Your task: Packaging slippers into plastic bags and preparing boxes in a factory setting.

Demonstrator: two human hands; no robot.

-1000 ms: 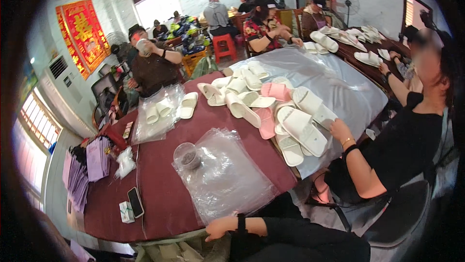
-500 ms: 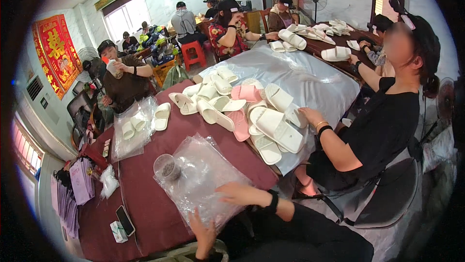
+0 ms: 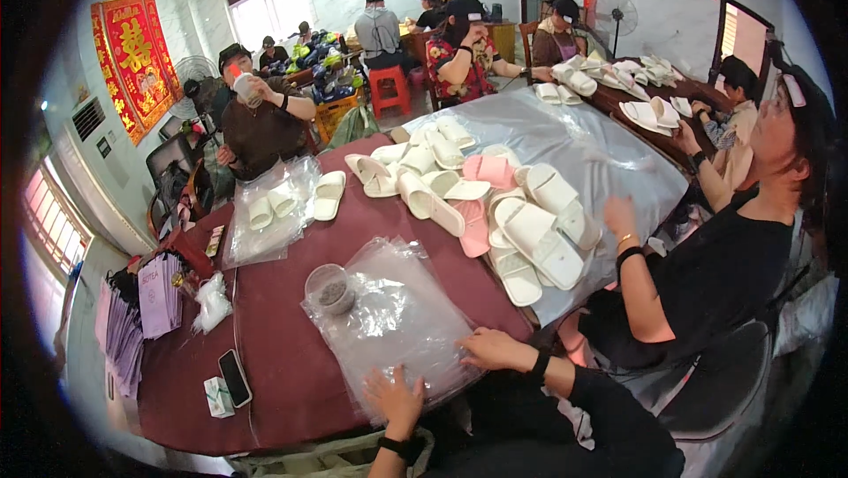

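Note:
A stack of clear plastic bags [image 3: 402, 306] lies flat on the dark red tablecloth in front of me. Fingers spread, my left hand [image 3: 395, 400] rests on the near edge of the stack, open and holding nothing. At the stack's right corner my right hand [image 3: 496, 349] has its fingers drawn together on the bag's edge. A round clear tub [image 3: 331, 291] with small dark contents stands on the far left part of the bags. Beyond them is a pile of white slippers [image 3: 433, 200], with a pink slipper [image 3: 474, 229] among them.
A phone [image 3: 234, 378] and a small tissue pack [image 3: 218, 398] lie at left, near purple paper bags [image 3: 159, 297]. Co-workers sit around: one at right reaches over the grey plastic sheet [image 3: 609, 160], another across the table lifts a cup [image 3: 246, 87]. More slippers [image 3: 654, 111] lie on the far table.
The view has shifted, so things sit further right. My left hand has come onto the bags' near edge; my right hand has moved to their right corner. The co-worker's hand at right has lifted off the slippers.

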